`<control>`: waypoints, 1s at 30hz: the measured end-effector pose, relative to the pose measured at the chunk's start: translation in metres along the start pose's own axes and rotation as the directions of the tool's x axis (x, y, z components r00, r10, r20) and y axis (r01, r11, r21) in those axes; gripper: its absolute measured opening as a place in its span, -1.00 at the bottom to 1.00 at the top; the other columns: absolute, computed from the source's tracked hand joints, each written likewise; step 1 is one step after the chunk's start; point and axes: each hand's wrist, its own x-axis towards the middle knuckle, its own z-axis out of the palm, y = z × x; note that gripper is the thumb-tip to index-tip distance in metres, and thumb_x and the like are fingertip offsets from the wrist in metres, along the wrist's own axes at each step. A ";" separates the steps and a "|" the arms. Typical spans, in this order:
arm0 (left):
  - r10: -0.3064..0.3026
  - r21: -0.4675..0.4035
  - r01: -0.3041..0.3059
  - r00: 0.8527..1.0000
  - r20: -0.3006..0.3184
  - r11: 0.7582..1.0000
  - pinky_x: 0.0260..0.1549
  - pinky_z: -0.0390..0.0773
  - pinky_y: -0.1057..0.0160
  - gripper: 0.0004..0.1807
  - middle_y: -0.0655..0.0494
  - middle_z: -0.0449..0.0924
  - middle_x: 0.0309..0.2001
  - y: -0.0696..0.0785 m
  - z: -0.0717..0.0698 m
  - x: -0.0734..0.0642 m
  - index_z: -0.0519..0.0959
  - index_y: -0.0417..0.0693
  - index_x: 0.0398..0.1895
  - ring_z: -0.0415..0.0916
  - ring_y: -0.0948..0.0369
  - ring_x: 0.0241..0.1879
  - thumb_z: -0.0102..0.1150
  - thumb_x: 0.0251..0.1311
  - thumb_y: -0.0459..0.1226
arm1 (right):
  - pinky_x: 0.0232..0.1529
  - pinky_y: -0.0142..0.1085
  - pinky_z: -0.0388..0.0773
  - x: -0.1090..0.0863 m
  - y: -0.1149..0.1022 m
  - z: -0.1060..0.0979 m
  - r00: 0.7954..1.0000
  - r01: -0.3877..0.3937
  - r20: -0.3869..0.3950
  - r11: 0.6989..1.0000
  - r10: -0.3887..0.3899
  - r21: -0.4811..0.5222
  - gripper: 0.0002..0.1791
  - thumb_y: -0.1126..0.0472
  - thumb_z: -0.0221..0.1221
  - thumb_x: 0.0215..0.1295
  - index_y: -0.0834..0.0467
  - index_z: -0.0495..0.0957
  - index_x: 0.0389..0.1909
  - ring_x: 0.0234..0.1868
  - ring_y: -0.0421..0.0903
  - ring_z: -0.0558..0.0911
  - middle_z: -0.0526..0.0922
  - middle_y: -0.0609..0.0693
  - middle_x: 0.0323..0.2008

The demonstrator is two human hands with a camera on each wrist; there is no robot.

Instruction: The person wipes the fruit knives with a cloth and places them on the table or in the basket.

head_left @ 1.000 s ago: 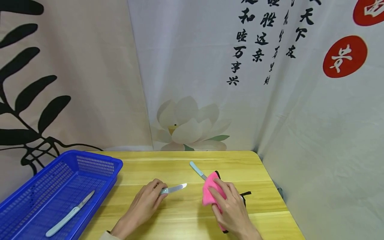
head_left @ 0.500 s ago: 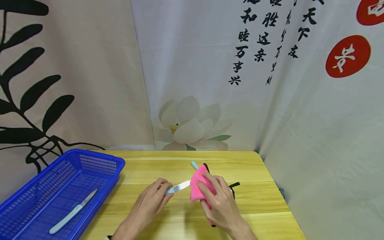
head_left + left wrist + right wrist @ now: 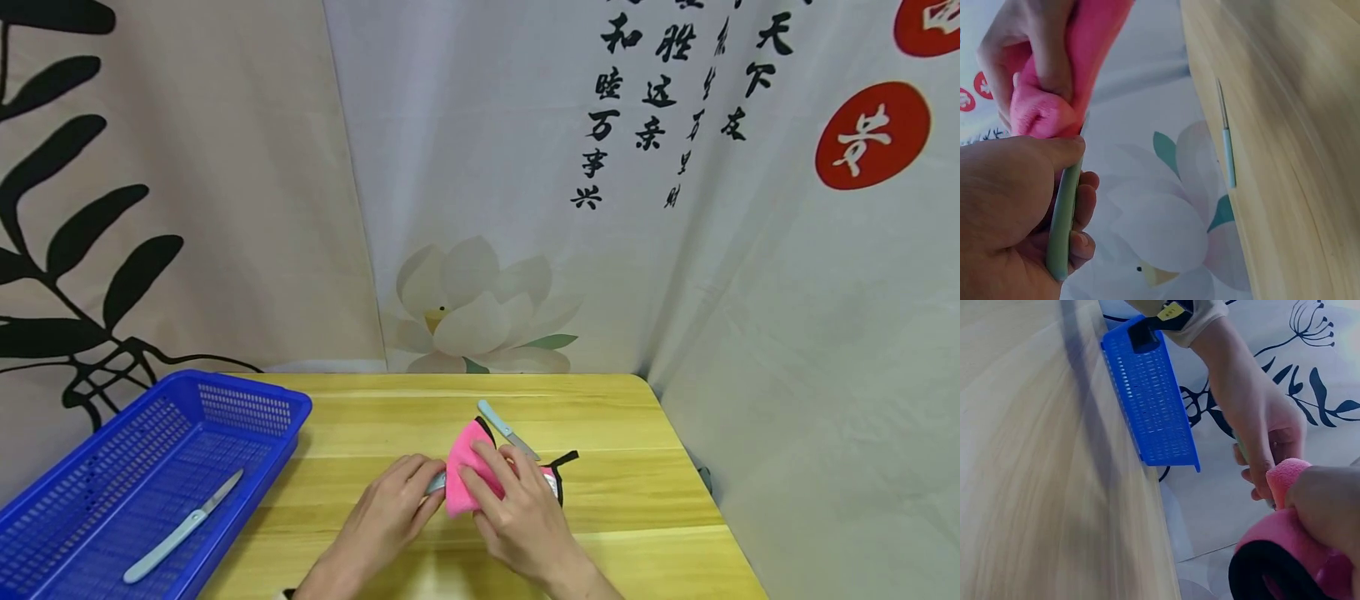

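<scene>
Knife (image 3: 437, 483), lower centre of the head view: the left hand (image 3: 390, 512) grips it; the right hand (image 3: 522, 515) grasps a pink cloth (image 3: 462, 482) against it.

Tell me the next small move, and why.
The right hand should probably draw the pink cloth along the knife toward its tip: the left hand grips the handle, while the cloth in the right hand covers the blade in the head view.

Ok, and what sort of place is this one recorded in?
Probably a curtained-off indoor work corner: printed hangings with visible folds behind and beside a wood-patterned table, and a blue basket at the table's left.
</scene>
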 end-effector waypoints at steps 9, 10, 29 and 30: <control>-0.057 -0.040 0.057 0.998 0.009 0.998 -0.12 0.83 0.32 -0.62 0.15 0.78 -0.08 0.004 -0.001 -0.001 0.78 -0.10 0.07 0.74 0.32 -0.09 0.68 0.21 -0.40 | 0.00 -0.06 0.78 0.000 -0.001 0.002 1.000 0.017 0.001 0.999 -0.017 -0.039 -0.51 0.19 -0.11 0.58 0.04 0.80 0.16 0.05 0.11 0.65 0.74 0.15 0.33; -0.058 -0.047 0.059 0.998 0.008 0.997 -0.12 0.83 0.32 -0.62 0.15 0.78 -0.07 0.004 -0.001 -0.001 0.78 -0.10 0.07 0.74 0.32 -0.09 0.68 0.21 -0.41 | 0.00 -0.06 0.77 0.000 -0.001 0.002 1.000 0.019 0.001 0.999 -0.019 -0.040 -0.51 0.19 -0.11 0.59 0.03 0.80 0.16 0.05 0.11 0.64 0.74 0.15 0.33; -0.025 -0.117 0.018 0.998 -0.062 0.993 -0.20 0.79 0.39 -0.64 0.15 0.77 -0.12 0.003 -0.004 -0.007 0.77 -0.13 0.01 0.68 0.38 -0.16 0.68 0.18 -0.46 | 0.01 -0.02 0.78 -0.006 0.017 0.001 1.000 -0.012 -0.007 0.998 0.011 -0.064 -0.50 0.16 -0.15 0.63 0.08 0.80 0.14 0.07 0.16 0.67 0.74 0.17 0.31; -0.022 -0.120 0.014 0.997 -0.068 0.993 -0.21 0.78 0.40 -0.64 0.15 0.77 -0.12 0.002 -0.004 -0.007 0.77 -0.14 0.01 0.68 0.38 -0.17 0.68 0.18 -0.46 | 0.00 -0.03 0.77 -0.006 0.018 0.001 1.000 -0.016 -0.008 0.998 0.015 -0.064 -0.51 0.17 -0.12 0.60 0.08 0.80 0.13 0.07 0.16 0.66 0.75 0.17 0.31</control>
